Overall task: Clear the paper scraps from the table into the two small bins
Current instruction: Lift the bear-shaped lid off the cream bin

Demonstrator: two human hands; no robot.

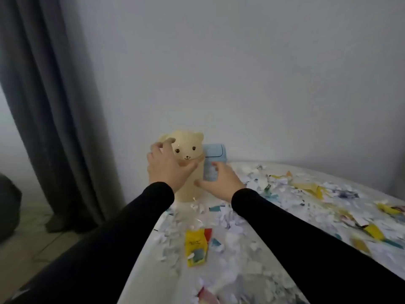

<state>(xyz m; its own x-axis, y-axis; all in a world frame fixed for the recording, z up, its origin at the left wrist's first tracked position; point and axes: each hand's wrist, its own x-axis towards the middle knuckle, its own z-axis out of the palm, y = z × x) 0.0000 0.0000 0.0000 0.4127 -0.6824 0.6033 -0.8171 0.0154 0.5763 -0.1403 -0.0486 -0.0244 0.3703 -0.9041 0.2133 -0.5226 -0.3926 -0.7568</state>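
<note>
A cream bear-faced bin stands at the table's far left corner against the wall. My left hand is wrapped around its front, fingers spread over the bear's head and neck. Just right of it stands a small blue bin with a swing lid; my right hand grips its lower body. Paper scraps, white, yellow and blue, litter the white table. A larger yellow scrap lies between my forearms.
A dark grey curtain hangs at the left beside the table's edge. A plain wall runs behind the bins. A dark object sits on the floor at far left. Yellow strips lie on the right of the table.
</note>
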